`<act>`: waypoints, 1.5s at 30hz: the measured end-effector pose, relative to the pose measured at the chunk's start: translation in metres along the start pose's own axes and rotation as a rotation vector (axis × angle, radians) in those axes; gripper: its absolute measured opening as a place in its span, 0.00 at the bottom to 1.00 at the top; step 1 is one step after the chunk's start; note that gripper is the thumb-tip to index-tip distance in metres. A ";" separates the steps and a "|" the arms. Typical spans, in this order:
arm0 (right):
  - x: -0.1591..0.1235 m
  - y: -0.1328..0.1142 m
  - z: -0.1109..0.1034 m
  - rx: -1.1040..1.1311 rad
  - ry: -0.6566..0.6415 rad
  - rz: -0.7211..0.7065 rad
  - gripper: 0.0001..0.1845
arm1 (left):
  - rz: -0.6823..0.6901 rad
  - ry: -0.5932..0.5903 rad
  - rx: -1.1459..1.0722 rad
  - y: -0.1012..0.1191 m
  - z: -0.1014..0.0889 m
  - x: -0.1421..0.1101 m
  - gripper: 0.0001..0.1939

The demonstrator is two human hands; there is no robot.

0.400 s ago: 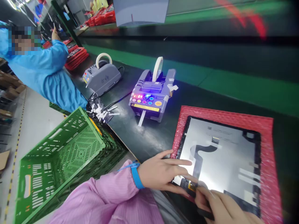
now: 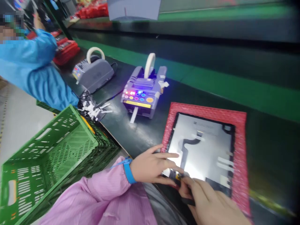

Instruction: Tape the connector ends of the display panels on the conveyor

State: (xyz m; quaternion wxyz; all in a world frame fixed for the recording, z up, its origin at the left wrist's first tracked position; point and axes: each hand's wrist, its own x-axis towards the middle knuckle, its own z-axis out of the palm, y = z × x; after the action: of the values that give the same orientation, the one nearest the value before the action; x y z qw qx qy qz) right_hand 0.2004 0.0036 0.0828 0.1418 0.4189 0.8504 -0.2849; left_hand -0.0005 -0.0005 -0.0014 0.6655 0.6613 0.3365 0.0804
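Note:
A silver display panel (image 2: 201,153) with a black flex cable lies face down on a red bubble-wrap sheet (image 2: 240,147) on the dark bench. My left hand (image 2: 152,165) lies with fingers stretched flat on the panel's near left corner. My right hand (image 2: 211,203) comes in from the bottom right, its fingertips pinched on a small black and yellow part (image 2: 177,178) at the panel's near edge. What the pinch grips is too small to name.
A purple tape dispenser (image 2: 142,93) with lit buttons stands behind the panel, a second grey dispenser (image 2: 93,72) further left. Cut tape strips (image 2: 92,109) lie at the bench edge. A green crate (image 2: 47,159) stands at my left. A person in blue (image 2: 32,72) works beyond it.
The view has swung slightly right and down, so everything sits further left and lower. Both hands stay on the panel's near corner.

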 end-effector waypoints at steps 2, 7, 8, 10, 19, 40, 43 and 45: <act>0.007 -0.005 -0.011 0.013 -0.031 0.071 0.12 | 0.033 0.052 -0.043 0.000 0.000 0.000 0.22; 0.014 -0.001 -0.010 0.214 -0.113 0.241 0.07 | 0.030 0.064 -0.068 -0.004 -0.004 0.007 0.21; 0.013 0.001 -0.009 0.256 -0.128 0.267 0.06 | 0.032 0.056 -0.062 -0.004 -0.005 0.008 0.21; 0.014 0.005 -0.008 0.348 -0.163 0.310 0.07 | 0.043 0.051 -0.050 -0.003 -0.005 0.009 0.21; 0.013 0.012 -0.038 0.680 -0.241 0.413 0.08 | 0.049 0.061 -0.075 -0.003 -0.006 0.009 0.19; 0.222 0.063 -0.015 1.452 0.092 0.639 0.23 | 0.096 0.441 -0.603 -0.016 0.004 -0.007 0.25; 0.241 0.066 -0.004 1.460 0.105 0.667 0.22 | 0.101 0.458 -0.630 -0.016 0.002 -0.007 0.24; 0.247 0.066 0.000 1.460 0.074 0.679 0.21 | 0.098 0.464 -0.625 -0.016 0.001 -0.007 0.23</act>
State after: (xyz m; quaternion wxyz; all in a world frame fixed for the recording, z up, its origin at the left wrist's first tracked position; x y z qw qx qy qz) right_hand 0.1021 0.1915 -0.0602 -0.1172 0.6506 0.2801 -0.6961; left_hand -0.0105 -0.0067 -0.0139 0.7365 0.4062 0.4053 0.3581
